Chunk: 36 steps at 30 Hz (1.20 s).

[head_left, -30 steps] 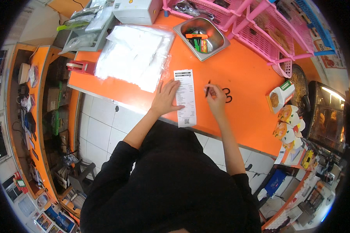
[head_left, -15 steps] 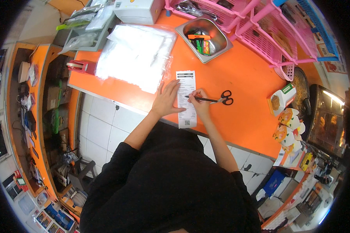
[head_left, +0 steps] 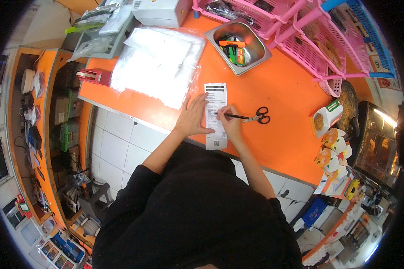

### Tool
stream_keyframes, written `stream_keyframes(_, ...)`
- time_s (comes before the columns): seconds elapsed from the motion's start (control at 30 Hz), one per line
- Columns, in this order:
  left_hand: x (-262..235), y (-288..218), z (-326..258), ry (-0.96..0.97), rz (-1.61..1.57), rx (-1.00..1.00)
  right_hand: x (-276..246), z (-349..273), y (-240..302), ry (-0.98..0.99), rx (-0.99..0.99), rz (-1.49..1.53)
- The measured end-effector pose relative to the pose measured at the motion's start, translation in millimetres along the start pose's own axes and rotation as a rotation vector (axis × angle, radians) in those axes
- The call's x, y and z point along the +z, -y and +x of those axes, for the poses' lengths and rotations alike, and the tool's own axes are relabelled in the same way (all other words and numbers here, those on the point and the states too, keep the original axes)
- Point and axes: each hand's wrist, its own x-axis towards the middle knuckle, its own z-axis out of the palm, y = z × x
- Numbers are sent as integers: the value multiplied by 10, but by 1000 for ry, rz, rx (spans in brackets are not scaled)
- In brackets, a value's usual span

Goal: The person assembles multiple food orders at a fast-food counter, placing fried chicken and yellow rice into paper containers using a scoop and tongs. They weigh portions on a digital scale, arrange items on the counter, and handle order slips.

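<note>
A long printed paper receipt (head_left: 216, 134) lies on the orange tabletop, close to its front edge. My left hand (head_left: 193, 117) rests flat across the receipt's left side, fingers stretched and thumb apart. In my right hand (head_left: 229, 122) a dark pen (head_left: 236, 116) is pinched, its tip at the middle of the receipt. Black-handled scissors (head_left: 262, 115) lie just to the right, near the pen's back end; their blades point toward my right hand. Whether the tip touches the paper is too small to tell.
Left of the receipt is a stack of white plastic bags (head_left: 150, 67), with a red tape dispenser (head_left: 94, 76) beside it. A metal tub (head_left: 256, 56) holds markers. Pink basket racks (head_left: 300, 51) stand at the back right, and printed cartons (head_left: 330, 157) at the right edge.
The whole view has shifted slightly. My left hand stays on the receipt, and my right hand keeps the pen near the same spot with only a slight movement.
</note>
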Motion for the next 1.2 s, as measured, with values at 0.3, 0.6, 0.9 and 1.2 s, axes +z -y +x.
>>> stream_keyframes(0.3, -23, -9, 13, 38, 43, -19, -148, 259, 349, -226, 291, -552)
stream_keyframes(0.6, -3, 11, 53, 40, 43, -27, -1985, 1905, 914, -519, -487, -1377)
stream_keyframes(0.9, -59, -87, 120, 1, -35, -28, -2567, 3588, 728, -594, -540, -1293)
stream_keyframes(1.2, -12, -65, 108, -25, -13, 37, -2838, 3437, 1003, -572, -215, -1462)
